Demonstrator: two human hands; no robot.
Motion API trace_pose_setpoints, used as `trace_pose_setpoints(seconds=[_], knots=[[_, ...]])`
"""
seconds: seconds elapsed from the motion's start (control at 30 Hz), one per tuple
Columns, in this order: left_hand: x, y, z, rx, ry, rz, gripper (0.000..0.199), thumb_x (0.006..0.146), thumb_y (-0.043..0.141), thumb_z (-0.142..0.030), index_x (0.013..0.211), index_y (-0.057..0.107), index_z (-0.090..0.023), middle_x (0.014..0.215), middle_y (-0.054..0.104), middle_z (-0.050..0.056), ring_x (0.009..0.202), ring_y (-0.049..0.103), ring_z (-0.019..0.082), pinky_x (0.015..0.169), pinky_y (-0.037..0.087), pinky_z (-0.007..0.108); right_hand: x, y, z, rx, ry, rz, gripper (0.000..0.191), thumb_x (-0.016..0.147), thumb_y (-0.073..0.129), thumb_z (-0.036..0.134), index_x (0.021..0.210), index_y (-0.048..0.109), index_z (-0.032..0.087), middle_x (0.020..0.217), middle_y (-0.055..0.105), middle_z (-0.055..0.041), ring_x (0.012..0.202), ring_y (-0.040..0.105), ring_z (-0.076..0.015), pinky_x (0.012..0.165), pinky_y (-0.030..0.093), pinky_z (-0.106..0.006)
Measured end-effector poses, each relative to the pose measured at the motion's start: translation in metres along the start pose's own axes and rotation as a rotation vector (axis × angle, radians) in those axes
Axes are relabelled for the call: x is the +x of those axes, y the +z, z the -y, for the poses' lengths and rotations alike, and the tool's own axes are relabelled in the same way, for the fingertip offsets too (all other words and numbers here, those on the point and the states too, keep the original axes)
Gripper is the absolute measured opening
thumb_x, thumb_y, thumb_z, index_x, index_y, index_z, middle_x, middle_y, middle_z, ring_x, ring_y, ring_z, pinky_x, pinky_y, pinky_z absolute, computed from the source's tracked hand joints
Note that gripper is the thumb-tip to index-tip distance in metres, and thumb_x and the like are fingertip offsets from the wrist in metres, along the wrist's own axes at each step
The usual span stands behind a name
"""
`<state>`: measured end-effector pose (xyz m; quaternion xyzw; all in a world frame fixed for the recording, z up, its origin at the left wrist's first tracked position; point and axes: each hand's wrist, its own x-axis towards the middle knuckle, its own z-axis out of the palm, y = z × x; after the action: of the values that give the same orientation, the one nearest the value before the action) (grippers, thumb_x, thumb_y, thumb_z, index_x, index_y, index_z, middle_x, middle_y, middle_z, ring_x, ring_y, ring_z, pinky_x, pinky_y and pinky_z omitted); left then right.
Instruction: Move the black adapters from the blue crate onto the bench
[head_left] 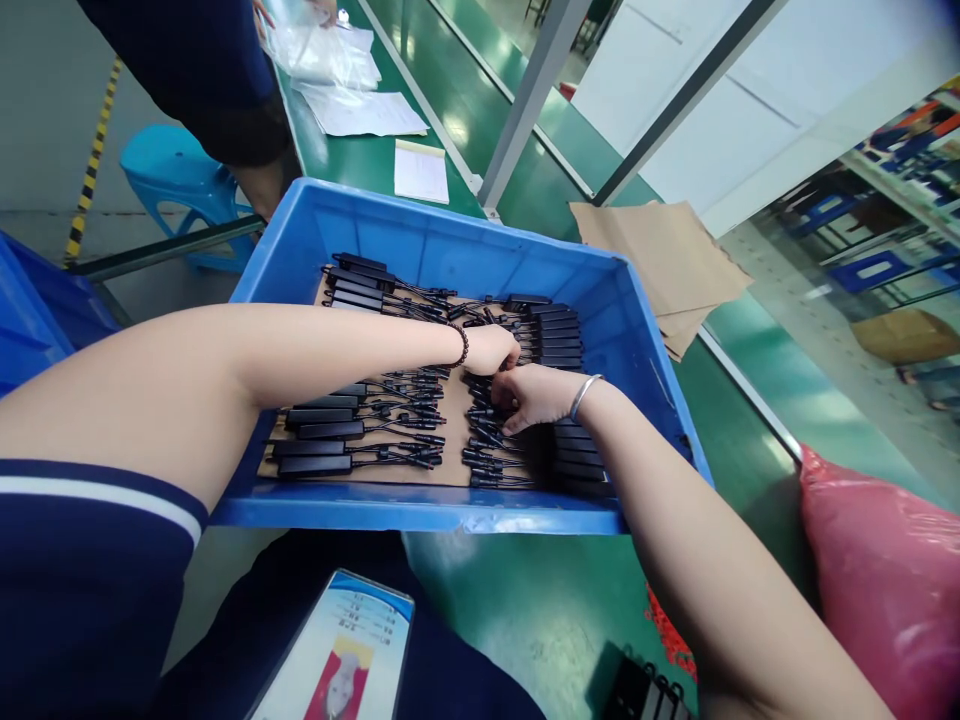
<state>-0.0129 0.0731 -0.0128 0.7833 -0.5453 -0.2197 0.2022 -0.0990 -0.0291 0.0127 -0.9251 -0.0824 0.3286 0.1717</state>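
Note:
A blue plastic bin (420,240) holds two rows of black cabled modules on brown cardboard (455,430). The left row of modules (322,432) has its cables pointing right; the cables of the right row (559,335) point left. Both hands are over the inner side of the right row. My left hand (491,348), beaded bracelet at the wrist, has its fingers bent down among the cables. Just right of it and touching or nearly so, my right hand (529,393) has curled fingers at the black connectors. What either hand grips is hidden.
Papers (364,110) and a notepad (421,172) lie on the green table (480,90) beyond the bin. Brown paper sheets (667,260) are at its right. A pink bag (885,580) stands lower right. Another person (202,80) is near a blue stool (169,160), upper left.

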Motion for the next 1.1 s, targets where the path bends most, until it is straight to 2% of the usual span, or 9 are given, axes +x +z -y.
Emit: trace_pose_setpoints(seconds=[0.1, 0.27, 0.43, 0.6, 0.7, 0.8, 0.9, 1.0, 1.1], knots=[[-0.005, -0.006, -0.007, 0.147, 0.026, 0.063, 0.033, 0.06, 0.06, -0.008, 0.091, 0.066, -0.017, 0.08, 0.062, 0.006, 0.071, 0.051, 0.016, 0.063, 0.035, 0.022, 0.0, 0.0, 0.001, -0.041, -0.006, 0.016, 0.033, 0.04, 0.08, 0.021, 0.066, 0.061, 0.018, 0.059, 0.055, 0.0022, 0.052, 0.046, -0.0106, 0.048, 0.032, -0.022], [-0.015, -0.019, -0.019, 0.368, 0.059, 0.182, 0.042, 0.066, 0.053, -0.013, 0.107, 0.059, -0.019, 0.098, 0.059, 0.01, 0.083, 0.053, 0.021, 0.068, 0.039, 0.026, -0.002, -0.006, 0.004, -0.246, -0.024, 0.152, 0.033, 0.054, 0.073, 0.028, 0.083, 0.062, 0.015, 0.074, 0.06, -0.0006, 0.062, 0.05, -0.0124, 0.053, 0.036, -0.021], [-0.023, -0.035, -0.032, 0.559, 0.098, 0.102, 0.034, 0.067, 0.05, -0.012, 0.099, 0.062, -0.014, 0.099, 0.058, 0.015, 0.084, 0.053, 0.023, 0.071, 0.039, 0.03, -0.004, -0.008, 0.005, -0.223, -0.023, 0.245, 0.032, 0.061, 0.068, 0.021, 0.092, 0.064, 0.014, 0.08, 0.063, -0.0009, 0.068, 0.053, -0.012, 0.061, 0.038, -0.019], [-0.026, -0.039, -0.038, 0.346, 0.023, 0.449, 0.031, 0.054, 0.053, -0.003, 0.074, 0.068, -0.021, 0.072, 0.064, 0.001, 0.068, 0.052, 0.016, 0.069, 0.038, 0.026, -0.005, -0.008, 0.004, -0.226, -0.044, 0.289, 0.031, 0.06, 0.065, 0.016, 0.092, 0.066, 0.014, 0.078, 0.063, -0.0003, 0.068, 0.051, -0.0121, 0.061, 0.037, -0.02], [-0.023, -0.028, -0.032, 0.203, -0.061, 0.538, 0.034, 0.048, 0.054, -0.001, 0.068, 0.069, -0.024, 0.063, 0.062, -0.001, 0.071, 0.052, 0.016, 0.072, 0.037, 0.025, -0.005, -0.007, 0.007, -0.257, -0.058, 0.312, 0.021, 0.061, 0.064, 0.018, 0.081, 0.067, 0.015, 0.066, 0.059, 0.0022, 0.06, 0.046, -0.0103, 0.056, 0.033, -0.02], [-0.022, -0.016, -0.029, 0.215, -0.045, 0.59, 0.034, 0.049, 0.055, -0.003, 0.071, 0.069, -0.024, 0.062, 0.062, -0.002, 0.07, 0.052, 0.015, 0.071, 0.038, 0.025, -0.007, -0.007, 0.009, -0.256, -0.053, 0.325, 0.019, 0.06, 0.066, 0.027, 0.074, 0.066, 0.015, 0.059, 0.054, 0.0036, 0.055, 0.041, -0.0094, 0.053, 0.029, -0.021], [-0.024, -0.01, -0.035, 0.374, 0.036, 0.563, 0.027, 0.054, 0.056, -0.007, 0.073, 0.069, -0.022, 0.066, 0.064, 0.0, 0.067, 0.052, 0.015, 0.069, 0.038, 0.025, -0.008, -0.006, 0.011, -0.268, -0.052, 0.315, 0.024, 0.059, 0.066, 0.034, 0.072, 0.065, 0.014, 0.058, 0.053, 0.003, 0.054, 0.039, -0.0097, 0.052, 0.028, -0.022], [-0.029, -0.008, -0.042, 0.534, 0.106, 0.423, 0.023, 0.058, 0.057, -0.01, 0.077, 0.069, -0.014, 0.075, 0.065, 0.007, 0.066, 0.054, 0.017, 0.065, 0.038, 0.026, -0.011, -0.008, 0.008, -0.261, -0.048, 0.297, 0.023, 0.058, 0.063, 0.029, 0.076, 0.064, 0.013, 0.062, 0.055, 0.0017, 0.056, 0.042, -0.0109, 0.052, 0.03, -0.022], [-0.031, -0.006, -0.041, 0.536, 0.12, 0.331, 0.029, 0.058, 0.061, -0.016, 0.086, 0.067, -0.011, 0.081, 0.065, 0.01, 0.067, 0.055, 0.018, 0.06, 0.037, 0.026, -0.013, -0.01, 0.004, -0.261, -0.042, 0.285, 0.027, 0.057, 0.061, 0.025, 0.081, 0.065, 0.013, 0.066, 0.057, 0.0005, 0.058, 0.045, -0.0124, 0.053, 0.032, -0.022]])
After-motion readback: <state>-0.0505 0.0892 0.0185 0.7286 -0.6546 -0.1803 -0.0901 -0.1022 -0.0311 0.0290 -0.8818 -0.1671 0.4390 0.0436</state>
